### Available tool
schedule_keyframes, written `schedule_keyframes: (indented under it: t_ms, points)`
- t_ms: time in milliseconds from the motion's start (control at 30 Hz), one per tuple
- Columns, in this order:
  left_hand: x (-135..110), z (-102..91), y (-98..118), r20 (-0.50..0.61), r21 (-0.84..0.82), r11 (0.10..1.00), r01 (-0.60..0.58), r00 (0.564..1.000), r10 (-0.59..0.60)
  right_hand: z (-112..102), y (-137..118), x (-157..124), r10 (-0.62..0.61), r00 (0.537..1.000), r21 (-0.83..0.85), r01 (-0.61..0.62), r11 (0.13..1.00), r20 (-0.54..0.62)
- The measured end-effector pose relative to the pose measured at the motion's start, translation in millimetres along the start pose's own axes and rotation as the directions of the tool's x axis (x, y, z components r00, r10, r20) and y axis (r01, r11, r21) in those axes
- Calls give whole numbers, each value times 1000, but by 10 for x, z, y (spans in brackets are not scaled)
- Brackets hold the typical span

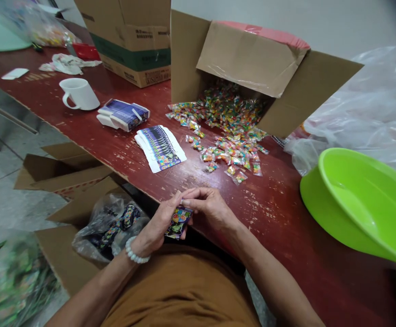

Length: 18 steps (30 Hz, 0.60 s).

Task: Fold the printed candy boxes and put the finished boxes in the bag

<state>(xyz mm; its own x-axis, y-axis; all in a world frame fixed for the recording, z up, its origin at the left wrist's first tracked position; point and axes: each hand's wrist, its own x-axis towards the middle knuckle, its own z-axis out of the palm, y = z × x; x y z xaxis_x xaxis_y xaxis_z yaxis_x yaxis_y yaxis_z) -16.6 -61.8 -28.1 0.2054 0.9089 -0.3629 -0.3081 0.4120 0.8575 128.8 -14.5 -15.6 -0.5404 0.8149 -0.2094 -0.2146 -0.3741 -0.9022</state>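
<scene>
My left hand and my right hand meet at the near edge of the red table, both closed on one small dark printed card pack. The right fingers pinch its top edge. A white bead bracelet circles my left wrist. Beyond my hands lies a fanned stack of the same printed cards. Further back, many small colourful candy packets spill from a tipped cardboard box.
A green plastic basin sits at the right, with clear plastic sheeting behind it. A white mug, a second card bundle and another cardboard box stand at the back left. On the floor to the left, an open box holds a bag of printed packs.
</scene>
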Motion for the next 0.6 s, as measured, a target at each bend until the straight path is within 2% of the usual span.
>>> schedule_keyframes:
  t_ms: [67,133,200,267,333,400,500,533,600]
  points:
    - [-6,-4,6,6,-24,1000,16,1000,-15,44,3,-42,-16,1000,10,16,1000,-20]
    - [-14,-6,35,9,-119,992,34,999,-33,86,27,-88,-42,998,-15,42,999,-36]
    - [-14,-16,73,18,-232,971,59,998,-56,100,71,-127,-96,995,-116,92,989,-35]
    - [-2,-33,96,17,-309,947,82,997,-81,82,126,-163,-213,977,-289,198,937,-21]
    - [16,-42,87,-18,-366,928,76,996,-88,50,180,-205,-327,944,-502,307,809,50]
    - [30,-29,44,-58,-419,907,47,995,-78,24,233,-252,-387,910,-693,376,616,150]
    - [42,30,-60,-97,-468,883,-13,995,-36,14,321,-287,-429,875,-866,381,322,225]
    - [45,50,-95,-128,-462,885,-61,992,1,19,352,-280,-443,867,-895,366,255,229]
    - [42,61,-152,-200,-411,896,-167,976,90,40,403,-245,-446,863,-919,348,187,236]
